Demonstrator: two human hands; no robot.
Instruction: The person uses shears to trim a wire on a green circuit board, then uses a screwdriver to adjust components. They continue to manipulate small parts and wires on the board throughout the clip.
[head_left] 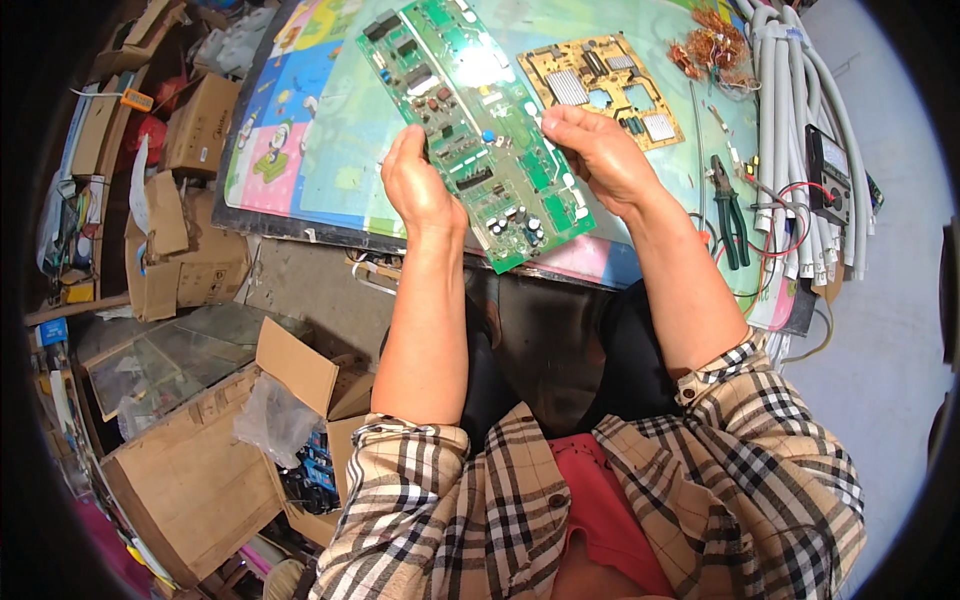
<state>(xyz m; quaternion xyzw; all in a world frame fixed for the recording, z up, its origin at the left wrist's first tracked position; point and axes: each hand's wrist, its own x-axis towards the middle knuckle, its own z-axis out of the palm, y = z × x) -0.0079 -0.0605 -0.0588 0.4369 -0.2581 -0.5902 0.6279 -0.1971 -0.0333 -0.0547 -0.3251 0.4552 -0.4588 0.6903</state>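
Between my two hands is a long green circuit board [478, 150], tilted, its near end reaching past the table's front edge. My left hand [418, 185] grips its left long edge, with the fingertips partly hidden. At the opposite edge my right hand [598, 155] pinches the board, thumb on top. Small black parts, capacitors and a blue disc-shaped component are mounted on its upper face. Just beyond my right hand lies a yellowish circuit board [605, 85] with silver heat sinks, flat on the table.
A colourful patterned mat [320, 130] covers the table. To the right are green-handled pliers [730, 215], a black meter [828, 175] with red leads, grey tubes [785, 130] and a tangle of copper wire [712, 48]. Cardboard boxes [190, 235] stand on the left; an open carton [305, 375] sits lower down.
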